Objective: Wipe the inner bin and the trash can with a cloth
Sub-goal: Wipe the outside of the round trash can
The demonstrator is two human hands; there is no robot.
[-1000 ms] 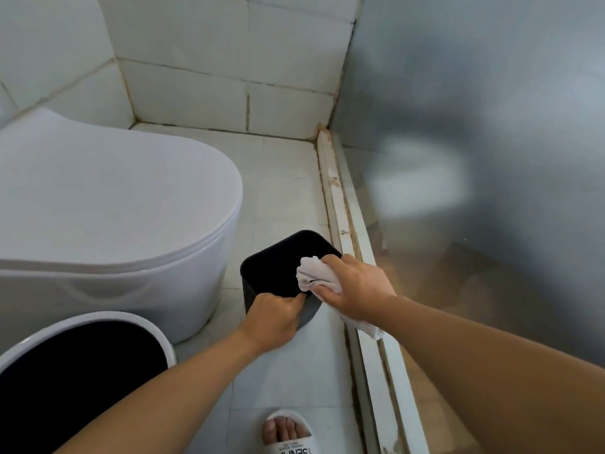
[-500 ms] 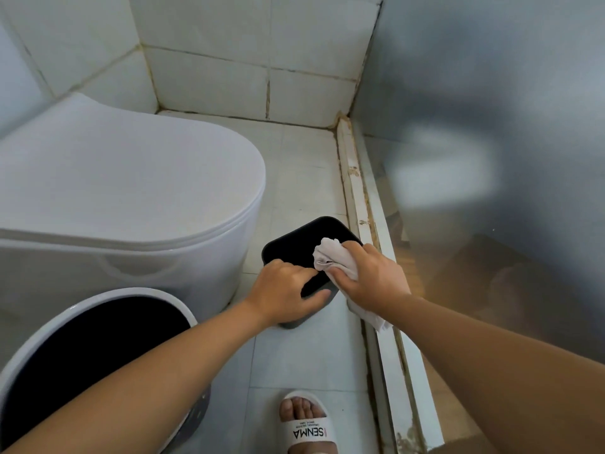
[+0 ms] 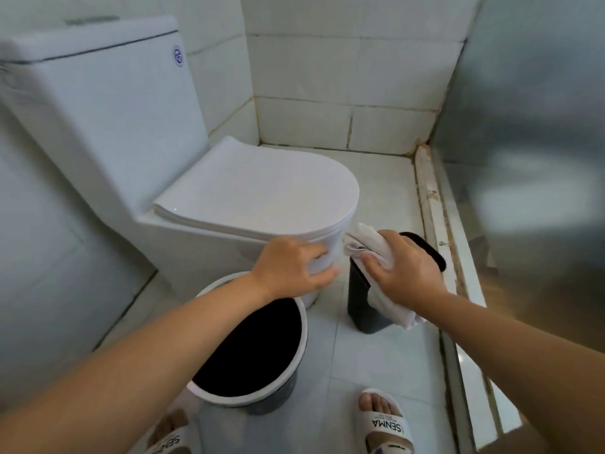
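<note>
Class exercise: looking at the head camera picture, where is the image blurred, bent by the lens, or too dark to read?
Head view: the glass partition at right is smeared and hazy; the wide lens bends the wall tiles and toilet tank; the trash can interior is featureless black; the hands and cloth stay fairly sharp.

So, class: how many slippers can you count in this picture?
2. One slipper sits at the bottom edge, right of the trash can; the other slipper is cut off at bottom left.
</note>
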